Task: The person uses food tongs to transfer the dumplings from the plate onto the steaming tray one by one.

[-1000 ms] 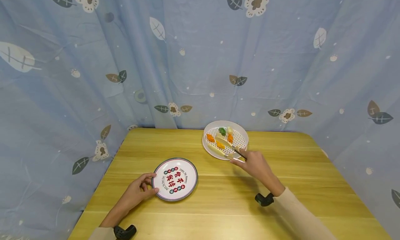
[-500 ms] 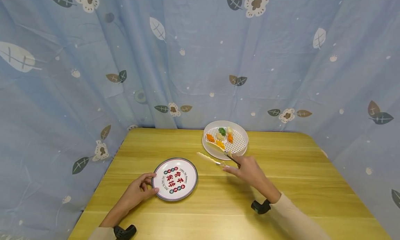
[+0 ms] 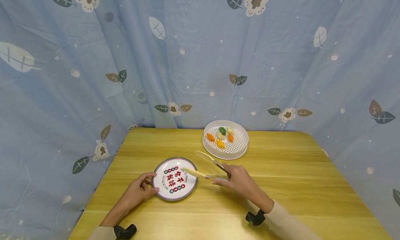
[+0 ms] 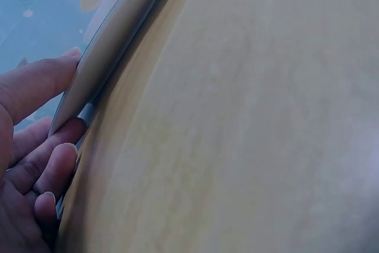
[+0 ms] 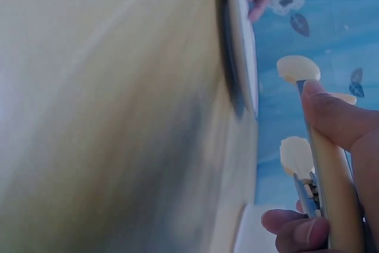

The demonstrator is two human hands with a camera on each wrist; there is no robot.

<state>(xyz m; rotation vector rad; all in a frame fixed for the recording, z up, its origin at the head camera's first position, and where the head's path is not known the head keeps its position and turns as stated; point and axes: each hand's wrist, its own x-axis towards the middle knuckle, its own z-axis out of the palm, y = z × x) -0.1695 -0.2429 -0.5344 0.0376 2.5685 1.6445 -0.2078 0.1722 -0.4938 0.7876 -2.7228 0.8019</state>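
A white plate (image 3: 188, 187) with red and blue lettering and a dark rim sits left of centre in the head view. My left hand (image 3: 135, 193) pinches its left edge; in the left wrist view, some fingers reach beneath the plate (image 4: 112, 51). My right hand (image 3: 243, 184) grips a pair of tongs (image 3: 203, 175) with pale yellow tips. Their arms stand spread, and I see nothing between the tips. One tip is over the plate's right side, the other over the table behind it. In the right wrist view, thumb and fingers lie along the tongs (image 5: 333, 188).
At the table's back stands a round white basket (image 3: 223, 155) with a perforated bottom. Inside lie several small pieces: orange (image 3: 210, 137), yellow (image 3: 220, 144), green (image 3: 222, 130) and cream. A patterned blue curtain (image 3: 200, 59) hangs behind the wooden table (image 3: 297, 170).
My right hand has drawn the tongs out of the basket, toward me and left, to the plate. The tongs' arms have spread wider. My left hand and the plate stay in place.
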